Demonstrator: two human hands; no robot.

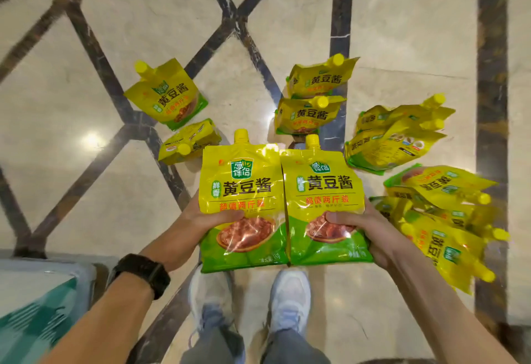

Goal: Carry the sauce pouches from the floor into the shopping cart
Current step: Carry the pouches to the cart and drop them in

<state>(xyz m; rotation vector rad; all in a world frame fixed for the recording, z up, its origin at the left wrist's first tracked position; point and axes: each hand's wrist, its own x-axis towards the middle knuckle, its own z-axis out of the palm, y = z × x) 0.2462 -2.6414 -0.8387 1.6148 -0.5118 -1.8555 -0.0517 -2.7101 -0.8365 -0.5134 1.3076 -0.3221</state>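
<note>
Pale marble floor (86,33) crossed by dark inlay lines, with two sauce pouches held above it, one in each hand.

At the lower left, a blurred grey-rimmed corner (43,277) may have been the shopping cart; I could not tell. The left hand (207,217), a black watch (143,273) on its wrist, gripped the left pouch (244,191) low down, thumb across the front and fingers hidden behind. The right hand (370,231) gripped the right pouch (324,191) the same way. The two hung edge to edge, spouts up. More pouches lay on the floor: a left pair (169,96), a middle pair (307,113) and heaps at the right (439,220). To carry them well, the heavy bases probably wanted support from beneath, and the pouches should be lowered into the cart, not dropped.
</note>
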